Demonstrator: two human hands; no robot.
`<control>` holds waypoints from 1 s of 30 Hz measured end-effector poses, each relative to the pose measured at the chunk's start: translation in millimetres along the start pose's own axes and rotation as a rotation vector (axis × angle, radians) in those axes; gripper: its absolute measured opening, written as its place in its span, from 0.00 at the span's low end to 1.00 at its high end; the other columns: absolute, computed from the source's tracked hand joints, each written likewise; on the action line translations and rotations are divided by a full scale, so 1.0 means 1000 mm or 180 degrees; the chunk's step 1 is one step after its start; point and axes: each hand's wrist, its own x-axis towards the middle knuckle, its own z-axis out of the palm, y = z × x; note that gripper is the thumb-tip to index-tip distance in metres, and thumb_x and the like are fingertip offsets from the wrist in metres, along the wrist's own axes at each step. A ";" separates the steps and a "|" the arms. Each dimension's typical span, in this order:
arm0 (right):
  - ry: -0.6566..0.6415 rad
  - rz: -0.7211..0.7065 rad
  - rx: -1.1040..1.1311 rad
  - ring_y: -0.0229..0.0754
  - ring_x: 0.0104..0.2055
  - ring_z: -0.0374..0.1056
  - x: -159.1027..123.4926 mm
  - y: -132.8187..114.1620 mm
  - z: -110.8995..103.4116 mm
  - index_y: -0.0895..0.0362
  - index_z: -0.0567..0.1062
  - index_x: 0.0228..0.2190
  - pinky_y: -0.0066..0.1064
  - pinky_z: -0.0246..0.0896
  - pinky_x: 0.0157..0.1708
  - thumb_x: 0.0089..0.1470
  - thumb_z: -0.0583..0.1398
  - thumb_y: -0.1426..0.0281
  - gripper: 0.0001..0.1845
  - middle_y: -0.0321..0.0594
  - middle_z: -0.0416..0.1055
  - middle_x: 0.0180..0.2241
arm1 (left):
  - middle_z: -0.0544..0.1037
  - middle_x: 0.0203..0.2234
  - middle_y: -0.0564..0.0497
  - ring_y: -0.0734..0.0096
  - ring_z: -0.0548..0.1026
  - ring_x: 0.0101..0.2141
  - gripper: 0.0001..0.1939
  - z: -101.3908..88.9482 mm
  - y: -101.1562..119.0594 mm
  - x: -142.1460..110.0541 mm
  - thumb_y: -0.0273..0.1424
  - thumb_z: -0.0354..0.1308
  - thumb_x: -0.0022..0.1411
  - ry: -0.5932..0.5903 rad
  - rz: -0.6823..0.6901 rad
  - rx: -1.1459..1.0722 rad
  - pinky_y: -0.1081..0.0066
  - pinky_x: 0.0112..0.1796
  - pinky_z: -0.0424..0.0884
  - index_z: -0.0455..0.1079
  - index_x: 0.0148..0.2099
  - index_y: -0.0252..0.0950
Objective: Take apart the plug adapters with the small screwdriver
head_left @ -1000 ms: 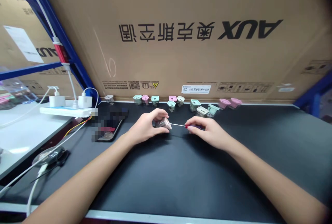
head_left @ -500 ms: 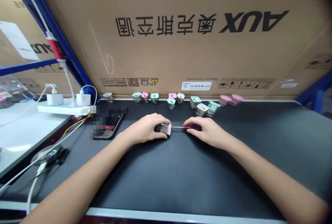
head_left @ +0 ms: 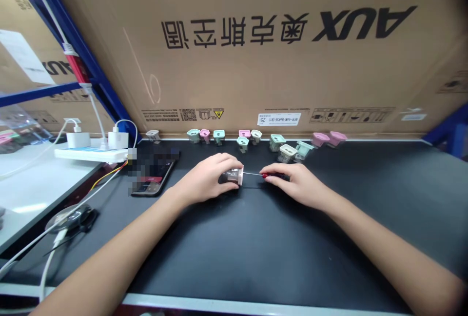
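My left hand [head_left: 214, 175] is closed around a small pencil sharpener [head_left: 236, 175] with a clear body and a pale pink lid, which faces right. Between the fingers of my right hand [head_left: 298, 184] is a screwdriver [head_left: 265, 175] with a red collar and a dark handle, mostly hidden by the hand. Its thin metal shaft points left and its tip meets the lid; I cannot tell whether it sits in a screw. Both hands are just above the black mat [head_left: 256, 252].
Several mint, pink and cream sharpeners [head_left: 278, 142] stand along the back by a large cardboard box [head_left: 234, 77]. To the left are a phone [head_left: 155, 179], a white power strip [head_left: 91, 154] with chargers, loose cables and a dark round object [head_left: 69, 216].
The view has shifted slightly. Both hands have risen a little, and the sharpener and screwdriver shaft are tilted somewhat differently. The grips are the same.
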 end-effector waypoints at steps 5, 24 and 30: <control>-0.0081 0.0198 0.0343 0.46 0.46 0.76 0.000 -0.002 -0.003 0.52 0.81 0.47 0.37 0.68 0.51 0.65 0.57 0.61 0.15 0.38 0.82 0.44 | 0.74 0.54 0.47 0.62 0.71 0.56 0.19 -0.001 0.003 0.000 0.29 0.64 0.65 0.0142 0.0145 0.0062 0.64 0.56 0.70 0.69 0.57 0.41; 0.0165 0.0242 -0.0635 0.50 0.44 0.74 0.005 0.024 -0.009 0.53 0.79 0.38 0.44 0.69 0.47 0.59 0.60 0.65 0.09 0.42 0.79 0.42 | 0.78 0.49 0.47 0.60 0.77 0.48 0.19 -0.004 -0.005 0.000 0.35 0.66 0.60 0.0356 -0.0449 -0.0285 0.62 0.50 0.72 0.69 0.52 0.40; 0.0420 -0.0045 -0.0668 0.53 0.54 0.70 0.001 0.004 0.000 0.53 0.75 0.49 0.46 0.65 0.55 0.59 0.64 0.58 0.19 0.45 0.75 0.51 | 0.77 0.51 0.49 0.62 0.77 0.49 0.28 0.005 0.007 0.002 0.40 0.72 0.55 0.0231 -0.0487 -0.0704 0.63 0.51 0.72 0.66 0.54 0.42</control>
